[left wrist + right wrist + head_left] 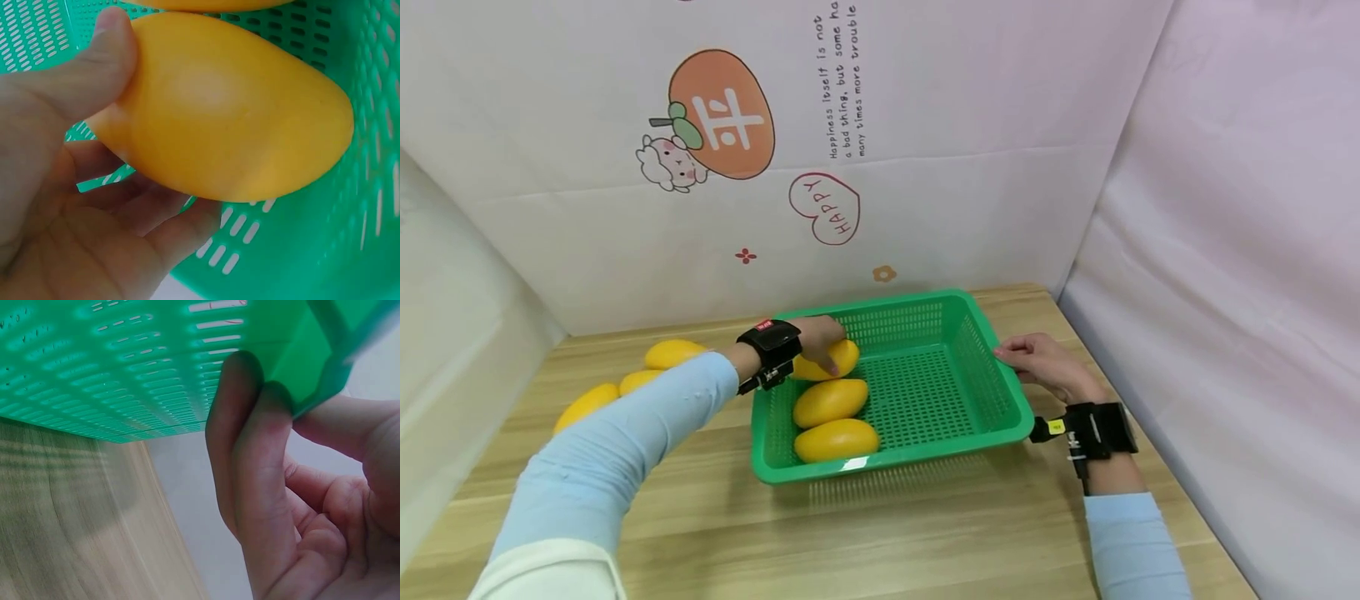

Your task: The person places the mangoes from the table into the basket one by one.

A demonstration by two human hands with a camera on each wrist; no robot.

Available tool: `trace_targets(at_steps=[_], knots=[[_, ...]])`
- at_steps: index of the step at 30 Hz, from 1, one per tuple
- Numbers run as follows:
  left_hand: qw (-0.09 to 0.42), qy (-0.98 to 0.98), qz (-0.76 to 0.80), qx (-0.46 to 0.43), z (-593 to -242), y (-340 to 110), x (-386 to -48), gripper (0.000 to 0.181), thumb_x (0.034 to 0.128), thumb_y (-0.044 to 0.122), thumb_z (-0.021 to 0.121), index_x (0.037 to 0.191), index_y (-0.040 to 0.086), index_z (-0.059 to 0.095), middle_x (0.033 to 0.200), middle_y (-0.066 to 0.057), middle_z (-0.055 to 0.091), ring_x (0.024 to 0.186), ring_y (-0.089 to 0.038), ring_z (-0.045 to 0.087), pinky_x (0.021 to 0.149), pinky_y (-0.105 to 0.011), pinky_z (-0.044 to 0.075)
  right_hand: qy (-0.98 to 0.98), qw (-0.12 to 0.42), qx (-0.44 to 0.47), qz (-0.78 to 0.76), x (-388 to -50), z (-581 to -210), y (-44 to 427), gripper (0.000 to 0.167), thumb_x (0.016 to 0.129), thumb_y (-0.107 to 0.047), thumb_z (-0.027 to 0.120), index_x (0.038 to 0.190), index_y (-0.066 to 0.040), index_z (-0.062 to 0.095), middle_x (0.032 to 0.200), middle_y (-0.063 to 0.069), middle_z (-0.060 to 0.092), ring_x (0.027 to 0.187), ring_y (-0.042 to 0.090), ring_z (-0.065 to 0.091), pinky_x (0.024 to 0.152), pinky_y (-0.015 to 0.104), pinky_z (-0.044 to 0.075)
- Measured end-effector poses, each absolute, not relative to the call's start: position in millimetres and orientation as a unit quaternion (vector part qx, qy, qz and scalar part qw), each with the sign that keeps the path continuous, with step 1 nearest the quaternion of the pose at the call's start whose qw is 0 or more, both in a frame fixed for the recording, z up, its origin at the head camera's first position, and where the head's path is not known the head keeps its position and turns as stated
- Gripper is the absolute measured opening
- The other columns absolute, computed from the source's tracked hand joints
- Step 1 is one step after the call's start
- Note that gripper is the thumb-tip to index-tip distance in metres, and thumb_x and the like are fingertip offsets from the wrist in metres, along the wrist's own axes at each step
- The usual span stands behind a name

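Note:
Inside the green plastic basket [891,464], my left hand [820,337] grips a yellow mango [844,360] at the far left corner. In the left wrist view the thumb lies on one side of that mango [231,106] and the fingers curl under the other. Two more mangoes, a middle one [831,403] and a near one [837,441], lie beside it along the basket's left side. At the right rim, my right hand [1048,364] pinches the basket edge. The right wrist view shows two fingers [259,462] against the outer wall, the thumb over the rim.
Left of the basket, several mangoes [673,353] lie on the wooden table [910,542], partly hidden behind the left sleeve. A printed white cloth [925,208] hangs behind the table, and plain white cloth [1225,292] runs along the right side.

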State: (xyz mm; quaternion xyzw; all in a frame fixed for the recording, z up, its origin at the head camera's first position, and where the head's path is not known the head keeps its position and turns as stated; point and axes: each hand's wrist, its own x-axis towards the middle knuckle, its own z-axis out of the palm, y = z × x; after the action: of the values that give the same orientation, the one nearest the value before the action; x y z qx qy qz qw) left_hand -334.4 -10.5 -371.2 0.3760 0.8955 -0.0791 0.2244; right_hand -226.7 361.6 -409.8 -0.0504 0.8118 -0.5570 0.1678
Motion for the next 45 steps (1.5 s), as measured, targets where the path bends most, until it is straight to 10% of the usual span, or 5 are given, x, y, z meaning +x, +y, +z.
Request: trace_targets(at_steps=[17,24,34,45], knots=[[0.23,0.902,-0.099,0.352,-379,4,-320,0.042,0.0909,0.02,0.074,0.127,0.004,0.06,0.119,-0.014,0.064,0.106,-0.026,0.06,0.092,-0.038,0.05,0.795,0.17,-0.041,-0.581,-227,-411,360,0.036,0.103,-0.022,0.056,0.116,0.012,0.058,0.091,0.002,0.073,0.084,0.012,0.072,0.079,0.03,0.059],[0.202,0.914,-0.094,0.34,-381,5,-315,0.049,0.089,0.019,0.076,0.132,0.002,0.06,0.157,-0.03,0.031,0.121,-0.036,0.059,0.099,-0.041,0.051,0.793,0.167,-0.037,-0.584,-227,-410,359,0.033,0.103,-0.021,0.056,0.111,0.01,0.059,0.089,0.002,0.072,0.083,0.012,0.072,0.077,0.029,0.06],[0.151,0.906,-0.09,0.384,-388,2,-318,0.041,0.0884,0.019,0.077,0.122,0.001,0.064,0.115,-0.015,0.067,0.105,-0.029,0.064,0.091,-0.039,0.052,0.8,0.16,-0.052,-0.576,-226,-413,361,0.035,0.103,-0.021,0.056,0.114,0.012,0.059,0.084,-0.001,0.067,0.081,0.01,0.07,0.078,0.028,0.059],[0.161,0.91,-0.019,0.382,-361,-24,-314,0.047,0.0989,0.02,0.062,0.138,-0.005,0.053,0.137,-0.023,0.057,0.128,-0.037,0.054,0.106,-0.045,0.046,0.798,0.165,-0.053,-0.577,-225,-413,362,0.034,0.103,-0.023,0.056,0.112,0.009,0.06,0.082,-0.001,0.064,0.08,0.01,0.067,0.077,0.027,0.058]])
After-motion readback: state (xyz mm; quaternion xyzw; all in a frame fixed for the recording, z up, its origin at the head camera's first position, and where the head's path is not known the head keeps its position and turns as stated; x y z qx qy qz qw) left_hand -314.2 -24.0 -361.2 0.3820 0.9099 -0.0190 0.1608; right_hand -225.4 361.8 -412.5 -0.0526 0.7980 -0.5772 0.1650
